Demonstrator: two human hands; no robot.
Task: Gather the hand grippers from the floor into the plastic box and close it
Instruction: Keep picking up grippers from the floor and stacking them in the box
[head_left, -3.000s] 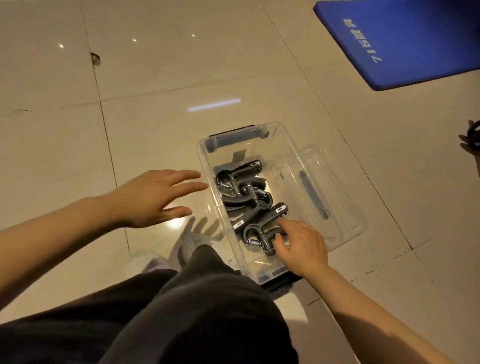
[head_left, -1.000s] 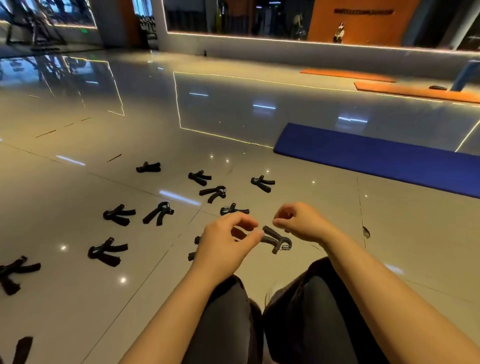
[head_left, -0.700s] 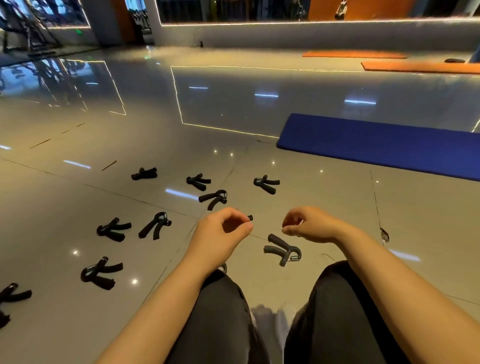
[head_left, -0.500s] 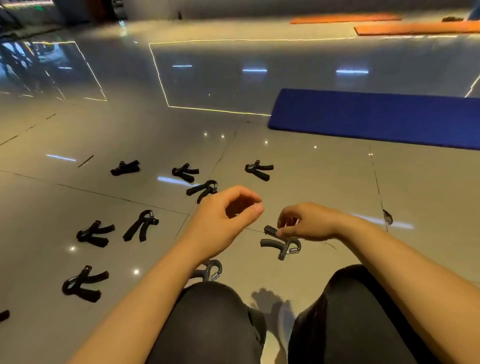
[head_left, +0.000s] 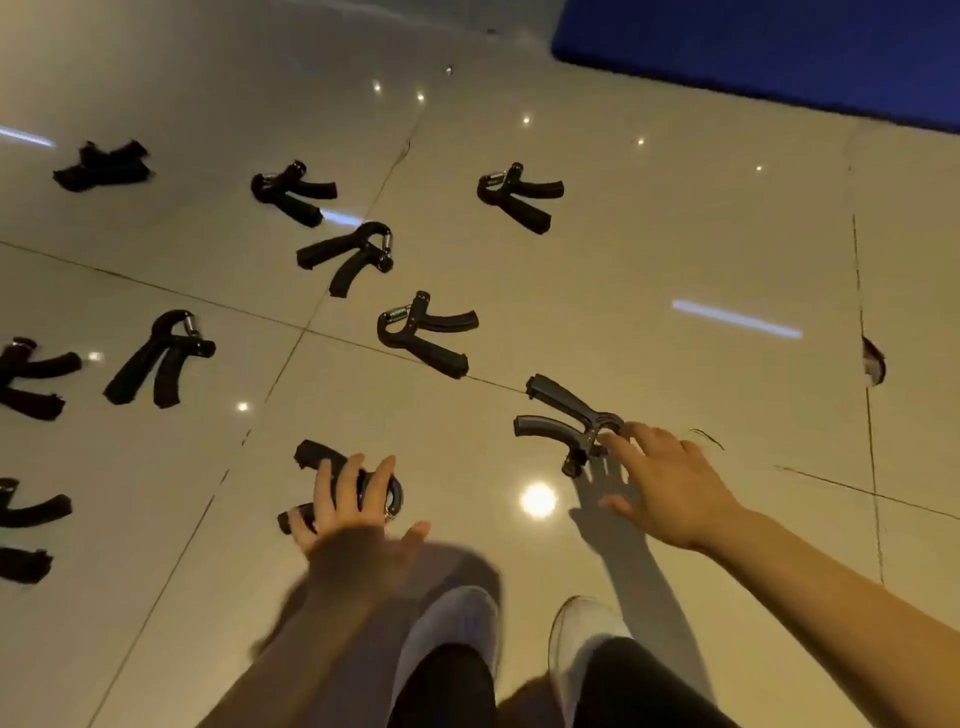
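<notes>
Looking down from the head camera, the person is reaching both arms toward a glossy tiled floor scattered with black hand grippers. The left hand is lying over the nearest gripper, its fingers spread across the two handles and just starting to bend around them; the hand is blurred, so it is hard to tell whether it is really gripping yet. The right hand is stretching out with straight, relaxed fingers, and its fingertips are touching the hinge end of a second gripper, which is lying flat with its handles pointing left; nothing is being held in this hand. A third gripper is lying just beyond these two, on a tile joint, and more are sitting farther out: one above it, one up and to the left, one toward the blue mat, and one off to the left, with others cut off at the left edge. Two pale shoes and dark trouser legs are showing at the bottom. The plastic box is not appearing in this view.
</notes>
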